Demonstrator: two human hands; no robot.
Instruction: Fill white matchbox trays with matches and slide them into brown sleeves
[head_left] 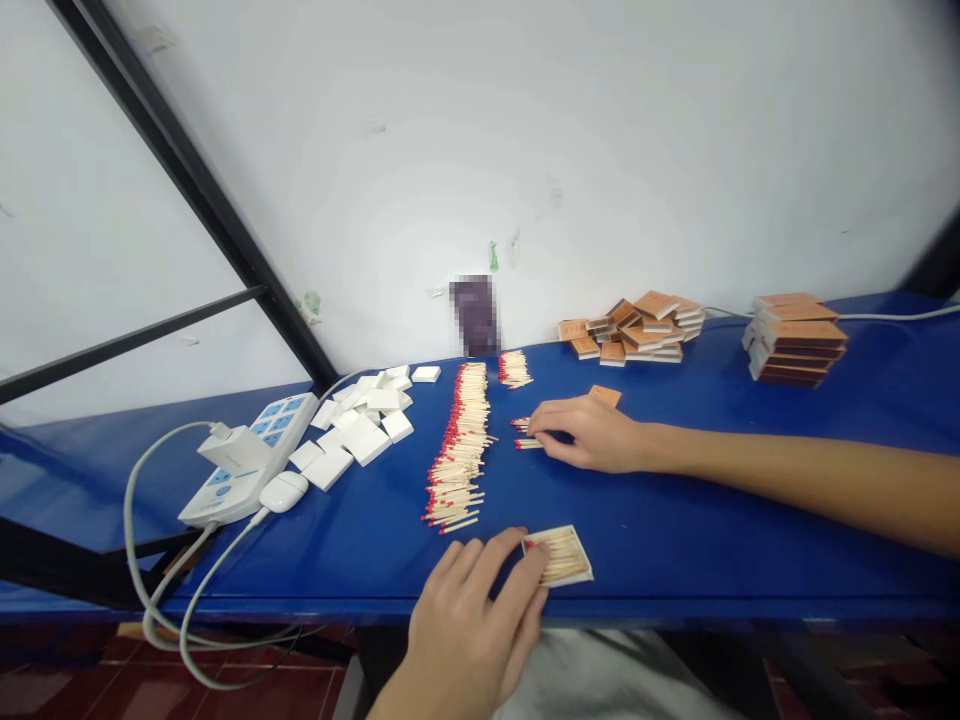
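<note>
Near the table's front edge my left hand has its thumb and fingers closed on the left end of a white matchbox tray. Wooden matches lie side by side in that tray, some red heads showing by my fingertips. Farther back, my right hand reaches in from the right, its fingertips down on a few loose matches on the table; the fingers partly hide them. A long row of red-tipped matches lies left of it. Just behind my right hand is an orange matchbox piece, partly covered.
White box trays are heaped at left, beside a power strip with a charger, cables and a white earphone case. Orange matchboxes form a pile at the wall; more are stacked farther right. A small match bundle and a pixelated dark object are at the back.
</note>
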